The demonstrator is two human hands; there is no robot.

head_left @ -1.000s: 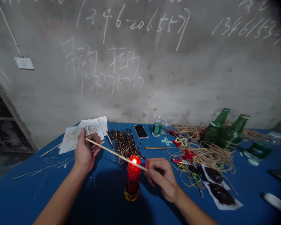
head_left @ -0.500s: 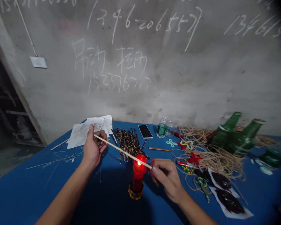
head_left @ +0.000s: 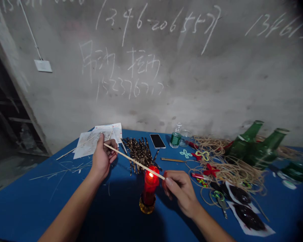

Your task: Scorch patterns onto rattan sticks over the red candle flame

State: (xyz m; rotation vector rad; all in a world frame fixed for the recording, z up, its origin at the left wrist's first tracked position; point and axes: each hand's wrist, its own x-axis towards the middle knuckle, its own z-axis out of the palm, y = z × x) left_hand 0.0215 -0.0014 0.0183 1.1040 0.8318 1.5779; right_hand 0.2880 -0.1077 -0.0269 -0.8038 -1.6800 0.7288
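A: From your head camera, what do your hands have?

B: Your left hand (head_left: 102, 158) cradles one end of a slender wooden stick (head_left: 133, 161), fingers curled around it. Your right hand (head_left: 180, 190) pinches the other end between thumb and forefinger. The hands stand well apart, both clamped on the stick.

A: Where does the stick lie?

B: It slants across the top of a lit red glass candle (head_left: 149, 188), near the front edge of the blue-covered table (head_left: 40, 201). It passes right by the flame (head_left: 150, 174), though you can't tell from this view whether they touch.

A: What step is that?

B: You appear to be heating the stick. Holding it at the flame calls for both hands steady.

A: What's around you?

B: A pile of mottled sticks (head_left: 138, 153) lies behind the candle, toward the far edge. Tangled twine (head_left: 229, 171) and green glass bottles (head_left: 252, 148) sit toward the right edge.
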